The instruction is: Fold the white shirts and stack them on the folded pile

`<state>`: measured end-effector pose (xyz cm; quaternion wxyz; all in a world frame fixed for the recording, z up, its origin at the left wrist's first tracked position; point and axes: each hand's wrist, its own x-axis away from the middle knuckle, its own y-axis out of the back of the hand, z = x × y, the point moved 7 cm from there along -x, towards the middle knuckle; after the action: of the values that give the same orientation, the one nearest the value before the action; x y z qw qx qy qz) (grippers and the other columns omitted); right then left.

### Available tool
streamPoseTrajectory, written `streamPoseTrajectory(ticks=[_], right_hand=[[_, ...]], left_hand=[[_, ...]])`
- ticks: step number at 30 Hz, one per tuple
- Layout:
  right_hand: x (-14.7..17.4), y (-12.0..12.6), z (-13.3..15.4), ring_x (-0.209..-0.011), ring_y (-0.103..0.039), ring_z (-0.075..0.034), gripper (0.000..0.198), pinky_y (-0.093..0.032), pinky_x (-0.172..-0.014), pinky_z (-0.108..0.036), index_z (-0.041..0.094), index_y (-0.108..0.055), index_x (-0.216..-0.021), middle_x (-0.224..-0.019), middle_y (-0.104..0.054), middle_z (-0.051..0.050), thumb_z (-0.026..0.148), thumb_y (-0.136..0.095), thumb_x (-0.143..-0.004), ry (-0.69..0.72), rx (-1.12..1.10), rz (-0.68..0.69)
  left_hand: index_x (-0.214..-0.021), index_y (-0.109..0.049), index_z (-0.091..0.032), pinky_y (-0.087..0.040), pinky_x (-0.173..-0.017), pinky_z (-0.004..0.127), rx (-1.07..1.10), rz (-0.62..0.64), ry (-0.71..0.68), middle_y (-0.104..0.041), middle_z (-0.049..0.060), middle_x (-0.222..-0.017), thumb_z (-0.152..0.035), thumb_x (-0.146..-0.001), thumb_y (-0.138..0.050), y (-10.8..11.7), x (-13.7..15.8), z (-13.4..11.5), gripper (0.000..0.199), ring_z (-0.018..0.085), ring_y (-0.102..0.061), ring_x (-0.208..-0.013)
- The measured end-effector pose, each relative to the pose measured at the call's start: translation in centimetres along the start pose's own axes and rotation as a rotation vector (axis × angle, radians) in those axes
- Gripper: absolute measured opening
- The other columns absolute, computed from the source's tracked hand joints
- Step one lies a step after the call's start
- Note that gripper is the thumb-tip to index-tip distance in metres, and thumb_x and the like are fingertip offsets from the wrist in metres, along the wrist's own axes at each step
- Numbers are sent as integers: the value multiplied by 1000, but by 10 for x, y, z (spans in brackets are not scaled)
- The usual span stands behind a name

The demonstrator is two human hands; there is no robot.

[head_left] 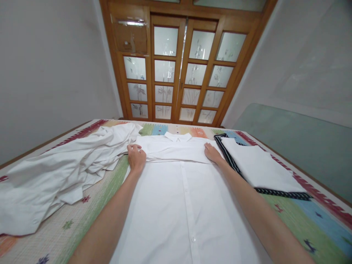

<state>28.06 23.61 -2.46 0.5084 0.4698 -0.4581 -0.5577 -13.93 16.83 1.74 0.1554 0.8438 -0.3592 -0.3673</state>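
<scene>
A white button-up shirt [165,205] lies front side up before me, its collar [178,136] at the far end. Its sleeves are laid across the chest in a flat band. At the left end of that band, my left hand [136,158] has its fingers curled closed on the cloth. My right hand [212,152] is closed on the right end, its fingers held together against the fabric. Both thumbs are partly hidden. The shirt's lower end runs out of the bottom of the view between my forearms.
A crumpled white garment [68,168] is heaped on the left. To the right, folded white cloth [261,167] rests on black striped fabric [283,193]. A colourful patterned bed cover [321,227] lies underneath. Wooden glazed doors [178,73] stand beyond, with walls on both sides.
</scene>
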Motion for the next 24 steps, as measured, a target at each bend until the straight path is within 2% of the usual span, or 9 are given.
streamPoseTrajectory(ticks=[4,9,12,14,17,20,24], right_hand=[[-7,-4,-8,-145,-22,-29,62,-19,-117,-39,0,-34,-146,-157,-26,-19,37,-27,-96,-98,-53,-9],[-7,1,-21,-144,-27,-28,65,-21,-117,-39,-3,-33,-146,-154,-30,-22,38,-27,-95,-243,-59,-79],[-5,5,-24,-142,-30,-30,66,-23,-116,-41,-4,-35,-144,-152,-33,-24,39,-28,-94,-305,-51,-110],[-5,6,-25,-142,-30,-31,68,-24,-115,-42,-5,-35,-144,-152,-33,-25,40,-29,-94,-310,-43,-113],[-6,4,-25,-143,-28,-32,71,-22,-116,-42,-7,-33,-144,-153,-30,-26,43,-30,-94,-291,-26,-95],[-9,2,-27,-143,-27,-32,71,-19,-116,-42,-5,-35,-144,-152,-31,-26,45,-31,-94,-272,-6,-92],[-12,3,-27,-139,-34,-34,69,-22,-115,-45,-4,-41,-140,-147,-38,-28,46,-34,-93,-244,30,-127]], left_hand=[[-80,-58,-19,-47,-91,42,-25,24,-30,-52,12,-104,-5,-73,-49,-3,0,1,18,24,-58,-91],[-77,-58,-18,-44,-99,42,-103,42,-118,-54,12,-103,-2,-71,-50,-5,0,-2,19,25,-54,-104],[-78,-59,-18,-41,-102,47,-143,50,-264,-56,13,-111,-3,-70,-52,-7,5,-16,19,29,-51,-112],[-84,-61,-18,-42,-103,47,-137,115,-384,-57,14,-119,-5,-73,-52,-14,10,-27,19,29,-50,-116],[-95,-64,-19,-43,-104,40,-120,316,-511,-61,12,-122,-10,-79,-52,-32,20,-37,22,25,-53,-119],[-100,-66,-21,-45,-101,35,-155,477,-494,-68,8,-114,-14,-83,-51,-46,24,-32,24,21,-59,-114],[-103,-67,-24,-46,-99,33,-192,484,-423,-69,7,-117,-19,-81,-58,-47,22,-25,25,22,-62,-113]])
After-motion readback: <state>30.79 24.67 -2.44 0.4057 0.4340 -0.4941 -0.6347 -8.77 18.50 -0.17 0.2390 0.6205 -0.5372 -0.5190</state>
